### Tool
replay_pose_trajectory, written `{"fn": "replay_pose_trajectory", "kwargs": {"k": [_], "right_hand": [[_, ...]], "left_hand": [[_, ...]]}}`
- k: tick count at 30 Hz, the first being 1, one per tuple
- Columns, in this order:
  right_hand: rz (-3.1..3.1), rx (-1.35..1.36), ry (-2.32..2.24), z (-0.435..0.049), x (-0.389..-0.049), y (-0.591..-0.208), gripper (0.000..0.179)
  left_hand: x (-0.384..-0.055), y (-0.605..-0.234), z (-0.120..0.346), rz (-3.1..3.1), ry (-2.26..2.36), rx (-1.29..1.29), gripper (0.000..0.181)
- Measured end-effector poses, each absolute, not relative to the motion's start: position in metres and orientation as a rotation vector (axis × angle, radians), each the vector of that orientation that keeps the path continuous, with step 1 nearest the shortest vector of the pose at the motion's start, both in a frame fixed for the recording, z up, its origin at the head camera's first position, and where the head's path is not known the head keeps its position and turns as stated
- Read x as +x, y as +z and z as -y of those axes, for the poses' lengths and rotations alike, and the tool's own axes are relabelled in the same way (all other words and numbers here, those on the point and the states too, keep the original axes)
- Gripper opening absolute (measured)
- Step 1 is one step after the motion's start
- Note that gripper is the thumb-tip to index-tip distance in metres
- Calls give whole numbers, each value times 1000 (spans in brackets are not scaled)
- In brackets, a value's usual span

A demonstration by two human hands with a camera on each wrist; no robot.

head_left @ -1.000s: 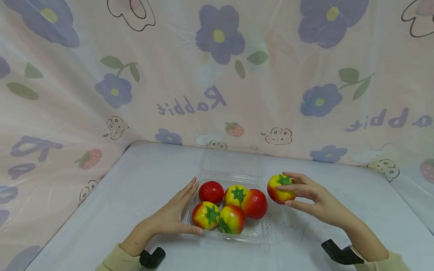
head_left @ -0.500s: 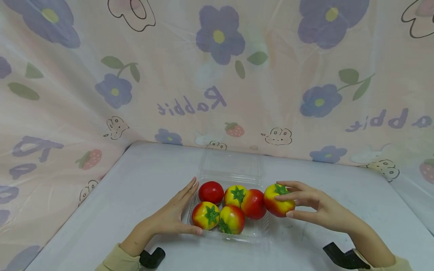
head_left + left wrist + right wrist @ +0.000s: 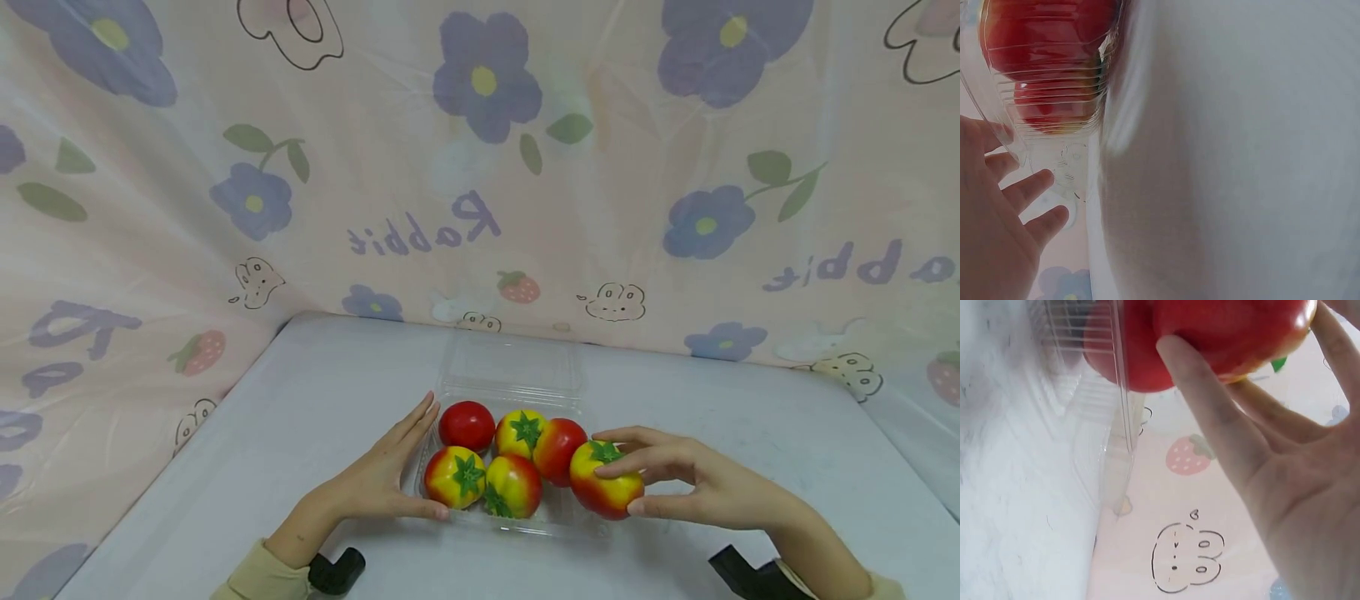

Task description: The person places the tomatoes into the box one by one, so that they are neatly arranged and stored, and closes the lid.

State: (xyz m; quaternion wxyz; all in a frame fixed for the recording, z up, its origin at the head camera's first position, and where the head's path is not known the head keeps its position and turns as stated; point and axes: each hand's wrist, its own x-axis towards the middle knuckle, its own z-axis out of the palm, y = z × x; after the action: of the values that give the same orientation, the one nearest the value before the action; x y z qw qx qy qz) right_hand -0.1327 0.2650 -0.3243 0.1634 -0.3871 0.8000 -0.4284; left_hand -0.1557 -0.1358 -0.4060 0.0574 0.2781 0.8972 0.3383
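My right hand [image 3: 675, 475] holds a yellow-and-red tomato [image 3: 604, 492] with a green star-shaped top between thumb and fingers. The tomato is over the right side of a clear plastic clamshell box [image 3: 555, 525], overlapping a redder tomato [image 3: 558, 450] in the head view. From the right wrist view, the held tomato [image 3: 1235, 331] is above the box wall [image 3: 1116, 356]. Several more tomatoes [image 3: 455, 477] sit inside the box, one showing only red [image 3: 467, 425]. My left hand [image 3: 386, 475] rests at the box's left side, fingers spread and fairly straight, thumb along the front left corner.
The box's clear lid [image 3: 510, 362] lies folded back behind it on the white tabletop [image 3: 337, 358]. A printed curtain [image 3: 405, 167] with flowers and rabbits hangs behind and to the left. Black wrist mounts [image 3: 337, 571] sit by both sleeves.
My right hand has carried its tomato leftward and nearer to me, from beside the box to over its right edge. The left hand and the other tomatoes stay nearly still.
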Motion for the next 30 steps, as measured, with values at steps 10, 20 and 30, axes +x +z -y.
{"fn": "replay_pose_trajectory", "kwargs": {"k": [10,20,30], "right_hand": [[-2216,-1126,-1221,-253,-130,-330,37],[-2509,-1124,-967,-238,-122,-328,36],[-2450,-1102,-906,-225,-130,-329,40]], "left_hand": [[-156,-406,136,-2715,1032,844,117],[-157,-403,136,-2719,1021,828,119],[-156,-405,137,-2715,1033,849,118]]}}
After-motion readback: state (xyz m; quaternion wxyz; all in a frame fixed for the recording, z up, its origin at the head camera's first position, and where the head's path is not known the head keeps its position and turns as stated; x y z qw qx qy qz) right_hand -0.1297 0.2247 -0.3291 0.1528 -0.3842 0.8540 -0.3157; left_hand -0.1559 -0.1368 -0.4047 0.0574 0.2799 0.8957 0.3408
